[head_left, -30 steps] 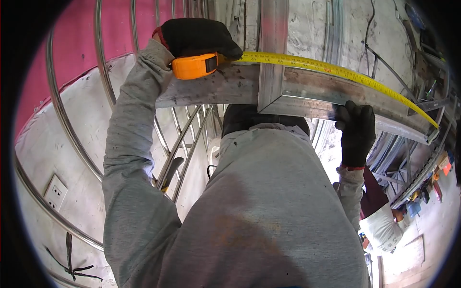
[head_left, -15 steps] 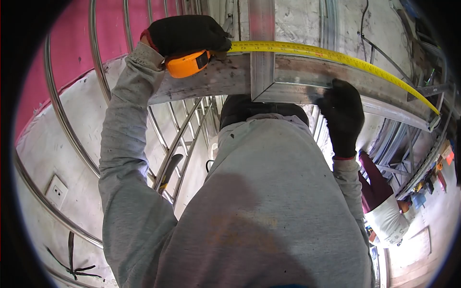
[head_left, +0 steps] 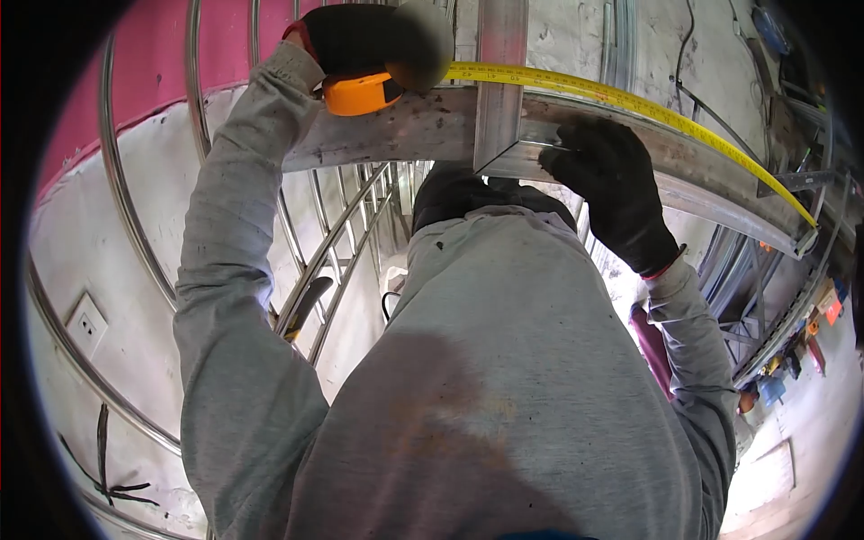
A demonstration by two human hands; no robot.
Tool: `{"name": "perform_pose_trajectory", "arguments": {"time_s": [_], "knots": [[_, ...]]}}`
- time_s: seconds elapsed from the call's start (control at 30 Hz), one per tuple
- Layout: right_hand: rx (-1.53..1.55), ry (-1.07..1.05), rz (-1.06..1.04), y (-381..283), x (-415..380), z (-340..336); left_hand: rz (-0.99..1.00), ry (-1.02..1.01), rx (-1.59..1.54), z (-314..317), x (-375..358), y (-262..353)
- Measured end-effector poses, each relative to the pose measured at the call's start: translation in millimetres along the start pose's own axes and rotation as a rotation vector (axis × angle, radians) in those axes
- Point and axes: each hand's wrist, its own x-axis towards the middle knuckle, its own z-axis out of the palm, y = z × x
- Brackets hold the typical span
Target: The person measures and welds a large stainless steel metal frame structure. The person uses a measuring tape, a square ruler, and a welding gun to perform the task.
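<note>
Right hand (head_left: 614,192) shifted toward frame corner (head_left: 500,155), finger state unclear | tape (head_left: 594,89): 42, 41 legible | left hand (head_left: 362,40) gripping case (head_left: 356,94), fingertips blurred

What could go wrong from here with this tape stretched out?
No hand shows at the far end of the yellow tape, so it might slip and spring back toward the left hand, which grips the orange case. The right hand is at the metal frame; a nudge could shift it and spoil the reading.
</note>
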Motion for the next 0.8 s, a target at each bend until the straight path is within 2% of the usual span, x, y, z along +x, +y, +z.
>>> {"name": "perform_pose_trajectory", "arguments": {"time_s": [0.07,0.13,0.2,0.3,0.37,0.5,0.6,0.67,0.73,0.8], "knots": [[0.011,-0.017,-0.030,-1.2,0.7,3.7,0.044,-0.009,0.114,-1.7,-3.2,2.3],[0.021,-0.034,-0.054,-3.0,-0.1,8.9,0.022,-0.023,0.068,-0.2,-1.6,-0.3],[0.088,0.095,-0.046,-3.2,1.3,14.9,0.002,-0.037,0.024,0.1,-0.5,-1.1],[0.182,0.124,-0.025,-5.0,3.8,11.7,0.012,-0.063,-0.008,0.0,-3.0,-1.1],[0.184,0.110,-0.043,-2.6,5.1,14.0,0.059,-0.016,0.120,0.6,-1.6,-0.1],[0.196,0.102,-0.097,0.3,13.7,16.3,0.042,-0.045,0.076,0.9,-0.9,-1.7],[0.178,0.127,-0.139,5.1,23.1,15.8,0.063,0.005,0.070,3.0,-1.0,-1.4],[0.162,0.154,-0.152,3.2,32.1,20.0,-0.017,-0.030,-0.008,2.9,-1.1,0.7],[0.150,0.181,-0.176,4.9,35.8,22.6,0.004,-0.023,0.044,1.8,-0.9,3.4],[0.156,0.116,-0.176,6.0,37.4,24.6,0.022,-0.016,0.092,2.1,-2.7,4.7]]}}
